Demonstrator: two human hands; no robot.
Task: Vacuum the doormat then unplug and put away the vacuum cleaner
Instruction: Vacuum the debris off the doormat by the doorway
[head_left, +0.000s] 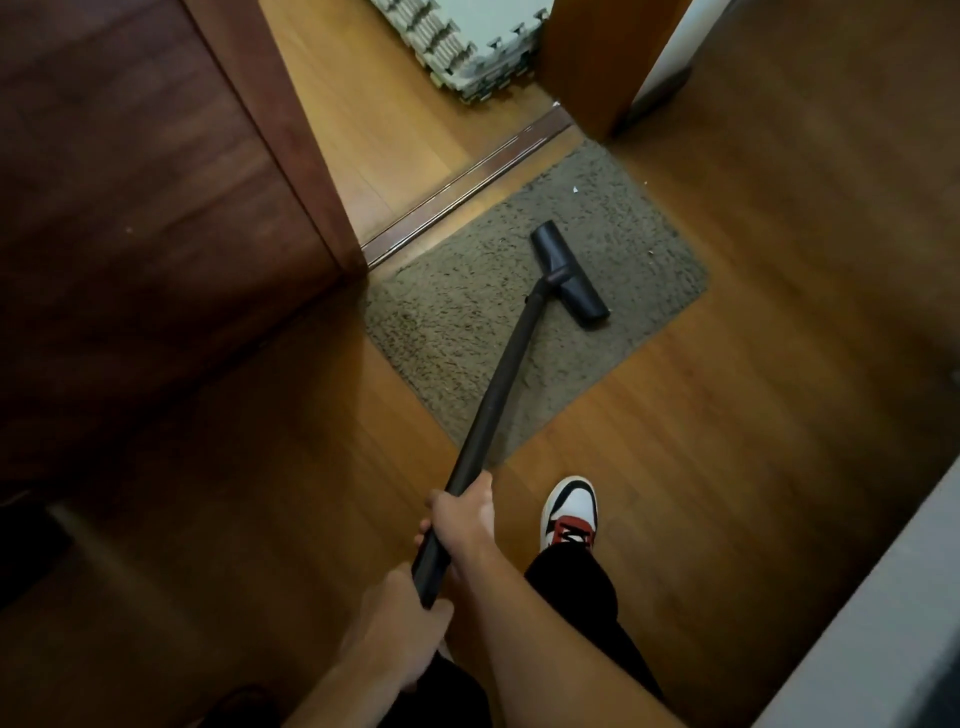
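A grey-brown shaggy doormat (467, 322) lies on the wooden floor in front of a doorway. The black floor nozzle (569, 273) of the vacuum rests flat on the mat's middle right. Its long black wand (504, 384) runs down toward me. My right hand (462, 519) grips the wand higher up, and my left hand (395, 618) grips its lower end. Small white scraps (575, 189) lie on the mat's far part. The vacuum's body, cord and plug are out of view.
A dark wooden door (156, 208) stands open at the left. A metal threshold strip (467, 192) crosses the doorway, with stacked grey foam mats (467, 47) beyond. My shoe (569, 512) is near the mat. A pale ledge (883, 623) is at the lower right.
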